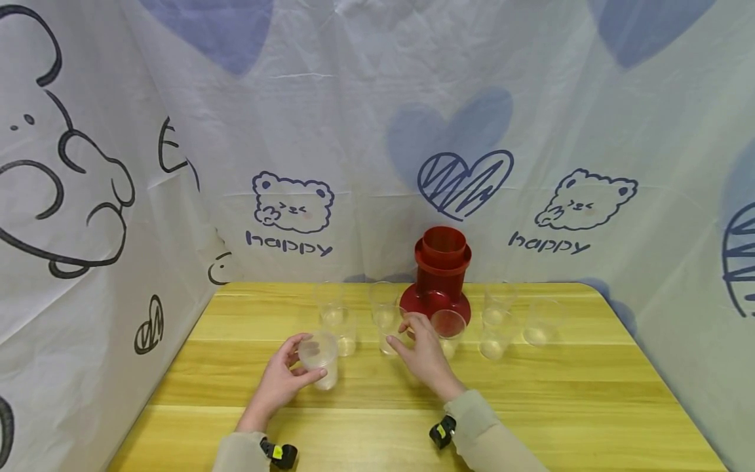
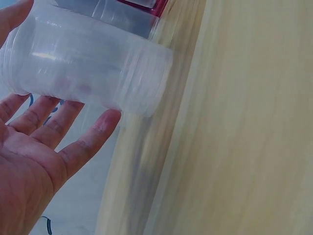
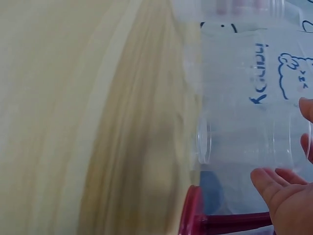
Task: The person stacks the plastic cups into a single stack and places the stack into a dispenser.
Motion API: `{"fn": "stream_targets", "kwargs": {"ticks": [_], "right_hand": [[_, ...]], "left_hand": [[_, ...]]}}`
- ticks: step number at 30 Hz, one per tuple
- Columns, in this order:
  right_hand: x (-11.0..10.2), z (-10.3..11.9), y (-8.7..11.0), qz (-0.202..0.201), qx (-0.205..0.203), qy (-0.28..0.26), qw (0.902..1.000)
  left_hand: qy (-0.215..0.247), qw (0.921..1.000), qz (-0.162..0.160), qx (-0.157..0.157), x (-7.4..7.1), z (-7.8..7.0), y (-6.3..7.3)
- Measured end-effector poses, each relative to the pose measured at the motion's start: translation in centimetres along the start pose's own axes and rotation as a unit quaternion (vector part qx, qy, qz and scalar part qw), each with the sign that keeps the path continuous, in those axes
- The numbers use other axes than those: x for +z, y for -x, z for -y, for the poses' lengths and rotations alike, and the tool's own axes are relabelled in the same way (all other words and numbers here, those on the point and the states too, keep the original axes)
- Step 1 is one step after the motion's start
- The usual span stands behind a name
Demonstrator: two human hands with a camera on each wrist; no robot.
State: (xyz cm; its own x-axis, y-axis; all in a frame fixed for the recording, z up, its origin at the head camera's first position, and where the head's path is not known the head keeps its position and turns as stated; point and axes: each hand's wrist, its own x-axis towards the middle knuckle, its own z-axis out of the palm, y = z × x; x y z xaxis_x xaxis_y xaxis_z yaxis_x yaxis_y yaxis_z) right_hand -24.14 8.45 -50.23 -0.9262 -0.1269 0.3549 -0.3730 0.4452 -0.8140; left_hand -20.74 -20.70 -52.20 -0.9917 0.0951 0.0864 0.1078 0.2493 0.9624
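My left hand (image 1: 282, 383) grips a stack of nested clear plastic cups (image 1: 321, 360), thumb on one side and fingers on the other. In the left wrist view the whitish cup stack (image 2: 93, 58) lies across between the fingers (image 2: 93, 129) and the thumb. Over at the middle, my right hand (image 1: 426, 354) is at a single clear cup (image 1: 389, 341) standing on the table. The right wrist view has this cup (image 3: 249, 142) between spread fingertips, with a gap showing on one side.
A red stand with a round base (image 1: 439, 298) is at the back, right of the middle. Several clear cups stand around it, among them one cup in front (image 1: 449, 334) and one at far right (image 1: 538, 324). A printed curtain (image 1: 366, 157) hangs behind the wooden table (image 1: 566, 406).
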Motion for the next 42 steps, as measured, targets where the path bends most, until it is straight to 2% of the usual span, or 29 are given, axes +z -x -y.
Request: {"fn": "stream_targets", "kwargs": {"ticks": [4, 10, 14, 21, 31, 34, 39, 42], "right_hand": [[-0.5, 0.7, 0.1, 0.0, 0.008, -0.031, 0.9995], [-1.7, 1.7, 0.2, -0.01, -0.003, -0.066, 0.9978], [-2.3, 2.0, -0.1, -0.008, 0.009, -0.096, 0.9953], [-3.1, 3.1, -0.3, 0.003, 0.012, -0.141, 0.99], [-4.4, 5.9, -0.7, 0.035, 0.005, -0.138, 0.9897], [-5.0, 7.6, -0.5, 0.044, -0.004, -0.134, 0.9899], [-6.2, 10.6, -0.2, 0.059, -0.019, -0.138, 0.9885], [-6.3, 11.0, -0.2, 0.062, -0.022, -0.13, 0.9894]], "left_hand": [[0.007, 1.0, -0.002, 0.005, 0.4, -0.2, 0.0], [0.015, 0.9997, -0.007, 0.015, 1.2, -0.5, 0.0], [0.018, 0.9996, -0.009, 0.022, 2.0, -0.5, 0.0], [0.039, 0.999, 0.006, 0.021, 3.4, -0.6, -0.2], [0.043, 0.9985, 0.024, 0.024, 5.8, -1.1, -0.5], [0.04, 0.9985, 0.026, 0.028, 6.4, -1.3, -0.6], [0.058, 0.997, 0.039, 0.032, 7.0, -1.3, -0.8], [0.063, 0.9964, 0.046, 0.034, 7.2, -1.4, -0.7]]}}
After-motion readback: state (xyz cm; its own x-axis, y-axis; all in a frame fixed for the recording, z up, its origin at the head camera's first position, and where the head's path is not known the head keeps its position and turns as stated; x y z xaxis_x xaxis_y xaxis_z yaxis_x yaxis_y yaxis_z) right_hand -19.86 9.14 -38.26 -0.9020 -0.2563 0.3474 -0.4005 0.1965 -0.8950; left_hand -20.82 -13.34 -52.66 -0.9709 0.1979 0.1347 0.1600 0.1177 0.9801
